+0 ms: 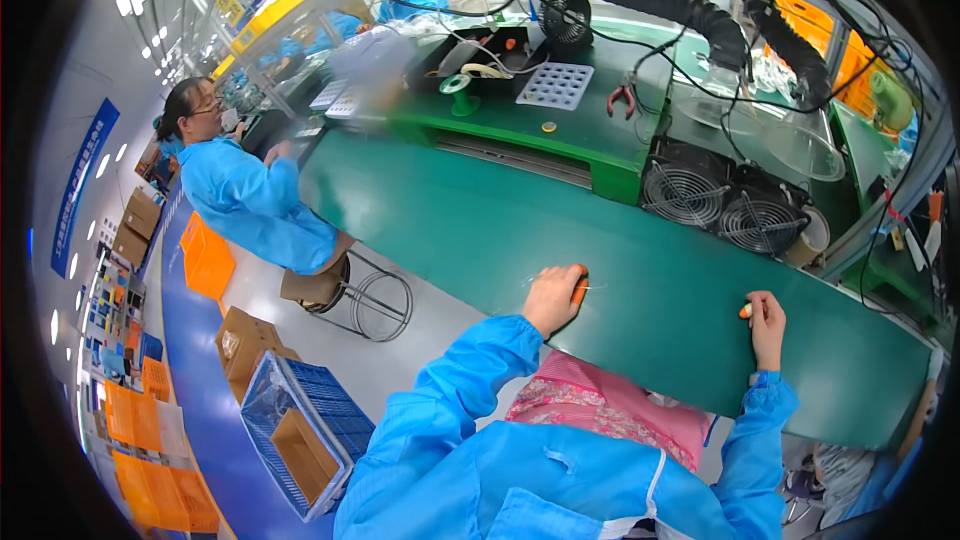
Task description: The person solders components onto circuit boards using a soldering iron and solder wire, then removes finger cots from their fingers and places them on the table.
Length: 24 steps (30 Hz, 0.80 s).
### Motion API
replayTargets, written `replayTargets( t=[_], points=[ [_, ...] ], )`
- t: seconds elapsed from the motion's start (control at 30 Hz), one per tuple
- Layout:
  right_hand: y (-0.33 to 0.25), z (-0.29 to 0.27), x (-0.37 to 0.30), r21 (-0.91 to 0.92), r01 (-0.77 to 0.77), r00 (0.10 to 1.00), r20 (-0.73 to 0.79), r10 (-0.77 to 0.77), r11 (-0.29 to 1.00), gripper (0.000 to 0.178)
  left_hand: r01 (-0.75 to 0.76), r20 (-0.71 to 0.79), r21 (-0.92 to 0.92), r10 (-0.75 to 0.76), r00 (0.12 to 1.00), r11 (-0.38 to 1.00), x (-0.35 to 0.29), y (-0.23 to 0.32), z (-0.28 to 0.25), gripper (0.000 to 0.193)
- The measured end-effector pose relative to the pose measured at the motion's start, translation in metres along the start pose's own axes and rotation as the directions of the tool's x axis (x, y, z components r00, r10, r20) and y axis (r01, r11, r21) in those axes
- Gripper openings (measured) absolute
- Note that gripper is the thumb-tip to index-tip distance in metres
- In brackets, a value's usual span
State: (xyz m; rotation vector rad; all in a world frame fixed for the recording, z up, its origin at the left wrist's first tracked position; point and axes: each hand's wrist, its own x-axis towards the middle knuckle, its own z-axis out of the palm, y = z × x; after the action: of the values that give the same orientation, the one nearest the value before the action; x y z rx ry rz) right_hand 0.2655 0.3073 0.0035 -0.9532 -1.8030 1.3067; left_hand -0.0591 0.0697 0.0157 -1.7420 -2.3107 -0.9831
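Observation:
My left hand [553, 300] rests on the green bench top [470, 215] near its front edge, fingers curled round an orange-and-dark piece [580, 286]. Fine pale strands stick out beside that hand; I cannot make out what they belong to. Farther right, my right hand [767, 328] lies over the bench with its fingers closed on a small orange-and-white piece [745, 310]. Most of both pieces is hidden by the fingers, so their kind does not show. The two hands are well apart.
Along the far side, a raised green shelf [600, 145] carries a white tray with round holes [555, 85], red-handled pliers [621, 101], a green spool [459, 95] and a small fan [566, 17]. Black fans [690, 190] stand at the right. Left, a person [250, 185] sits; a blue crate [320, 430] is below.

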Motion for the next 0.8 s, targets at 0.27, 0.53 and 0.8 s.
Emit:
replayTargets(
  t=[0.27, 0.53, 0.8],
  points=[
    [0.005, -0.001, -0.001, 0.005, 0.008, 1.000, -0.009, -0.008, 1.000, 0.016, -0.030, -0.022, -0.008, 0.029, 0.999, 1.000, -0.001, -0.003, 0.005, 0.016],
    [0.015, -0.003, 0.000, -0.018, 0.024, 0.999, 0.022, -0.024, 1.000, 0.017, -0.010, -0.010, -0.006, 0.010, 1.000, 1.000, -0.003, 0.001, 0.005, 0.015],
    [0.005, -0.001, -0.003, -0.036, -0.013, 1.000, 0.027, 0.014, 0.999, 0.016, -0.004, -0.009, 0.000, 0.004, 1.000, 1.000, -0.007, -0.002, 0.006, 0.016]
  ],
)
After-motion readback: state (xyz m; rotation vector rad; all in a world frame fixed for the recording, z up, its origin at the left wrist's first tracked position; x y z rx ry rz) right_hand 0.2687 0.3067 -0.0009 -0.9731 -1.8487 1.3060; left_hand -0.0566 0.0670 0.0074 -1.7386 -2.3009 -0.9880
